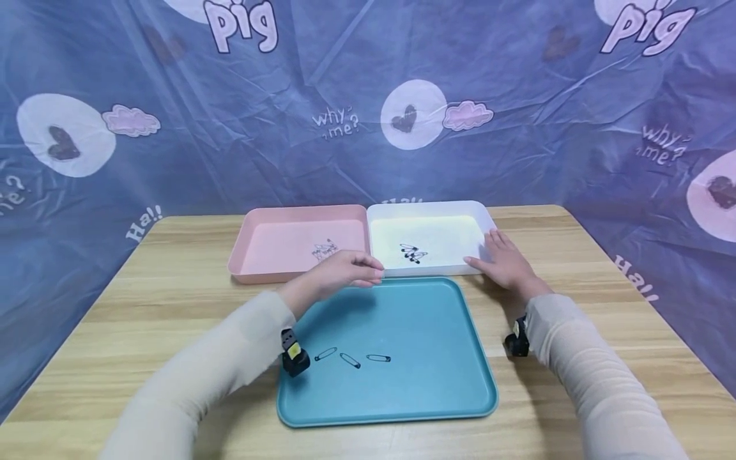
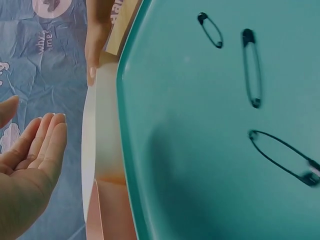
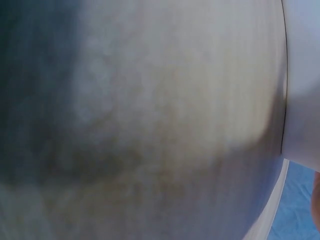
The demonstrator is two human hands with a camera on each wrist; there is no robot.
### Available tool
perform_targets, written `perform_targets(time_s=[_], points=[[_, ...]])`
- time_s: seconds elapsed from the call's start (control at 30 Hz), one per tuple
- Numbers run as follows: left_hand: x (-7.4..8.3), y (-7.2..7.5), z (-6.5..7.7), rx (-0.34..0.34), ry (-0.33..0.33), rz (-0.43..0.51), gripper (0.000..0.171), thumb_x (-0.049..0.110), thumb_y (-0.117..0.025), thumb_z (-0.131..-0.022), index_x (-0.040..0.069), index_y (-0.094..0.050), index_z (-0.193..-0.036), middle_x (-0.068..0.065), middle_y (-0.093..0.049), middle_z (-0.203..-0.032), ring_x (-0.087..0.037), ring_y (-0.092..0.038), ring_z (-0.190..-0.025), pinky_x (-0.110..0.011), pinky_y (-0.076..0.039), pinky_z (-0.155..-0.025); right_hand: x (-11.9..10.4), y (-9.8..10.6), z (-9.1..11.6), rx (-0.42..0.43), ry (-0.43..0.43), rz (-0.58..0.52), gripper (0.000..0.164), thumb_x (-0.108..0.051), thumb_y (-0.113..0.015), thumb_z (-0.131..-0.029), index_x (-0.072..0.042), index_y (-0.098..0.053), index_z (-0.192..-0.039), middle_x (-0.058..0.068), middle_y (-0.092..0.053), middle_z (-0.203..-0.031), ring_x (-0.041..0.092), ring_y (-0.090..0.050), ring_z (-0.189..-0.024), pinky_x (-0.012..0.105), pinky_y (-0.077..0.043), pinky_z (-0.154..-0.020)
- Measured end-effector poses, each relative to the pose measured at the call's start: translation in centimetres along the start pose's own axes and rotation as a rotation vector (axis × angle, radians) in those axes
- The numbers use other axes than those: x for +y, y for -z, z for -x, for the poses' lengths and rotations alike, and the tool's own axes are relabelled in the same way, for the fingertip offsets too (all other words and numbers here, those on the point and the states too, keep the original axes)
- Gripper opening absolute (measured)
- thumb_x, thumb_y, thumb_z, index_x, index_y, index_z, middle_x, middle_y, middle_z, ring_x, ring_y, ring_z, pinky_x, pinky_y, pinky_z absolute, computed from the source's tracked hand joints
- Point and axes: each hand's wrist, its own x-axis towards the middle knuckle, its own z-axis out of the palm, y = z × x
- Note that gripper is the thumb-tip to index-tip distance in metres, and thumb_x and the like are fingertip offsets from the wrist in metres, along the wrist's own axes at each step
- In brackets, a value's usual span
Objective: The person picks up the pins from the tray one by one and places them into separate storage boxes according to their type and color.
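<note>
My left hand [image 1: 345, 271] hovers over the far edge of the blue tray [image 1: 402, 390], near where the pink and white trays meet. In the left wrist view its fingers are nearly straight, the thumb stands apart, and nothing is held. My right hand [image 1: 508, 263] rests at the near right corner of the white tray [image 1: 437, 271], fingers spread along its side. Three black safety pins lie apart on the blue tray: a left one [image 1: 326, 354], a middle one [image 1: 349, 360] and a right one [image 1: 378, 358]. A small pile of black safety pins [image 1: 411, 253] lies in the white tray.
The pink tray [image 1: 276, 249] stands against the white one and holds several silver-looking safety pins [image 1: 324, 248], partly behind my left hand. All trays are on a wooden table [image 1: 144, 306]. A blue printed cloth [image 1: 356, 166] hangs behind the table.
</note>
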Motion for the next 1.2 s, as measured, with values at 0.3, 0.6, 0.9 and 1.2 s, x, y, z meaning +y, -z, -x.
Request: perform_targets(time_s=[0.3, 0.6, 0.9, 1.2], points=[[-1.2, 1.6, 2.5, -0.05, 0.05, -0.053, 0.035, 0.011, -0.059, -0.081, -0.009, -0.051, -0.109, -0.022, -0.055, -0.105, -0.03, -0.055, -0.096, -0.034, -0.044, -0.083, 0.2, 0.3, 0.0, -0.012, 0.012, 0.025, 0.088, -0.057, -0.031, -0.085, 0.016, -0.011, -0.13, 0.032, -0.002, -0.136, 0.039, 0.003, -0.126, 0.046, 0.001, -0.101], [-3.1, 2.6, 4.2, -0.09, 0.12, -0.097, 0.039, 0.012, -0.06, -0.079, -0.01, -0.05, -0.11, -0.02, -0.058, -0.101, -0.025, -0.058, -0.091, -0.031, -0.046, -0.079, 0.0, 0.2, -0.1, -0.014, -0.003, -0.004, 0.088, -0.057, -0.033, -0.084, 0.015, -0.011, -0.131, 0.03, -0.002, -0.137, 0.038, 0.003, -0.126, 0.047, -0.001, -0.101], [-5.0, 3.1, 5.9, -0.114, 0.157, -0.201, 0.035, 0.015, -0.061, -0.079, -0.006, -0.054, -0.106, -0.007, -0.06, -0.093, -0.019, -0.058, -0.087, -0.03, -0.047, -0.077, -0.2, 0.3, 0.0, -0.023, -0.018, -0.003, 0.088, -0.056, -0.033, -0.085, 0.015, -0.01, -0.131, 0.03, 0.0, -0.137, 0.038, 0.004, -0.126, 0.046, 0.0, -0.101], [-6.5, 2.9, 7.4, -0.131, 0.125, -0.285, 0.026, 0.009, -0.063, -0.076, -0.003, -0.057, -0.098, -0.007, -0.061, -0.087, -0.016, -0.057, -0.074, -0.028, -0.049, -0.066, 0.0, 0.1, 0.0, -0.017, -0.013, 0.006, 0.089, -0.057, -0.033, -0.084, 0.015, -0.008, -0.131, 0.031, 0.0, -0.137, 0.039, 0.003, -0.126, 0.047, 0.0, -0.101]])
